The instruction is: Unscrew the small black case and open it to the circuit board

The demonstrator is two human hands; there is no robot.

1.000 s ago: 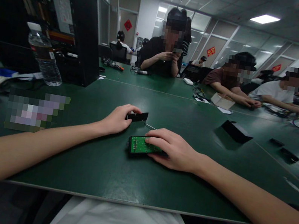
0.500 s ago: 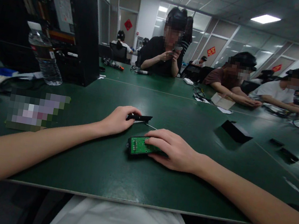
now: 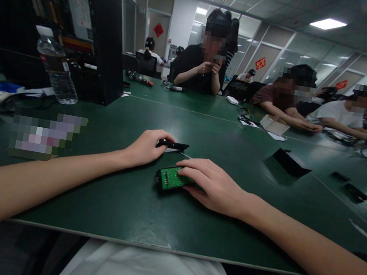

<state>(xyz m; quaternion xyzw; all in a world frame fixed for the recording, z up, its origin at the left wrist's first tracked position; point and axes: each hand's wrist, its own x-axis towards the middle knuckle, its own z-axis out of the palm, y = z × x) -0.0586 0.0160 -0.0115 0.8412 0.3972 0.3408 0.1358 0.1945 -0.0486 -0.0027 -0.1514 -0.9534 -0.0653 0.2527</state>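
Note:
My left hand is closed around a flat black piece, which sticks out to the right from between thumb and fingers. To the right and nearer the front edge, my right hand grips a small black case with a green circuit board face up in it. The fingers lie over the right part of the board and hide it. A thin light strand shows between the black piece and my right hand; its ends cannot be made out.
A computer case and a water bottle stand at the left. A pixelated packet lies near my left forearm. An open black box and small dark parts are at the right. Several people sit across the green table.
The case with the green board has tilted slightly, its left end turning in my right hand. My left hand keeps its hold on the black piece.

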